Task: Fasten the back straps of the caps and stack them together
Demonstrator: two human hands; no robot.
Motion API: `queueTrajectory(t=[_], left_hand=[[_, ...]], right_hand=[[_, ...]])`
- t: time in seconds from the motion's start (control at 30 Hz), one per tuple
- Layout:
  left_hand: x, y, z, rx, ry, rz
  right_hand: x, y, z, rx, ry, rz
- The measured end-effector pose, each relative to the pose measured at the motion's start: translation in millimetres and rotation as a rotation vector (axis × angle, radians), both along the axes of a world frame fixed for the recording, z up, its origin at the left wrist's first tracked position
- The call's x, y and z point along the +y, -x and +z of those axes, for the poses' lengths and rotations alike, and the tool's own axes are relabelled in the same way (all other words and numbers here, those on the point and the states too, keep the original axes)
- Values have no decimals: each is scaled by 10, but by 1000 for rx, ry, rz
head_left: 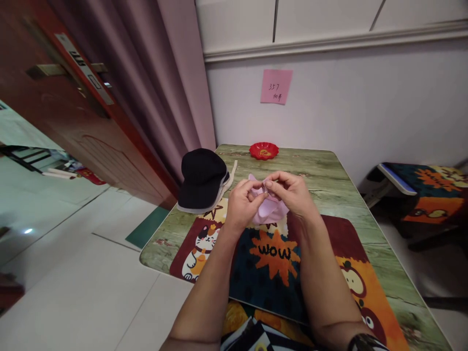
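A pale pink cloth item [270, 210] hangs between my two hands, above the patterned mat [266, 287]. My left hand [243, 202] pinches its upper edge from the left, thumb and fingers pressed together. From the right, my right hand [292, 192] pinches the same edge, its fingertips almost touching those of the left. Something small and shiny shows between the fingertips, too small to make out. The lower part of the cloth bunches in loose folds just over the mat.
On the wood-patterned table [314, 170], a black cap [201, 178] with grey trim lies at the left and a red scalloped dish [263, 150] at the back. A pink note [276, 87] is on the wall. A door [91, 122] and curtain stand left.
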State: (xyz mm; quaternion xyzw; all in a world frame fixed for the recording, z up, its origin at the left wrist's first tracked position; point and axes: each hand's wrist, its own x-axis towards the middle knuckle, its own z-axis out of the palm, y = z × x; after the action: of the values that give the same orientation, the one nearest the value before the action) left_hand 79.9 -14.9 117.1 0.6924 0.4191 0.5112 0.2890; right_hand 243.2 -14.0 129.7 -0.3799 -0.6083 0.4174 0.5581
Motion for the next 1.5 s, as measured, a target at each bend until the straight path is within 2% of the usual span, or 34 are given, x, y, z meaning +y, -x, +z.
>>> queueTrajectory(t=[0.13,0.2,0.27,0.4,0.63,0.73,1.03,1.2,1.37,1.5], left_hand=[[-60,-77,33,-94,193,-97],[-50,-109,0,-187,294,-169],[-19,-128,-49,-222,320,-190],[43,-135,-112,-130,273,-136],[77,-123,-108,-24,192,-49],[91,-117,-99,20,156,-23],[22,-146,-13,9,178,-38],[-1,-139,9,167,29,28],[-23,-134,54,352,-113,65],[-31,-128,56,367,-93,48]], right_hand=[[6,-11,-15,128,101,51],[25,-30,-37,159,124,62],[49,-44,-66,182,141,70],[83,-56,-109,191,141,81],[113,-81,-150,80,83,59],[135,-76,-177,69,105,31],[170,-66,-231,13,177,-36],[140,-44,-194,3,176,-40],[113,-48,-150,-145,65,-99],[110,-86,-130,-287,-56,-127]])
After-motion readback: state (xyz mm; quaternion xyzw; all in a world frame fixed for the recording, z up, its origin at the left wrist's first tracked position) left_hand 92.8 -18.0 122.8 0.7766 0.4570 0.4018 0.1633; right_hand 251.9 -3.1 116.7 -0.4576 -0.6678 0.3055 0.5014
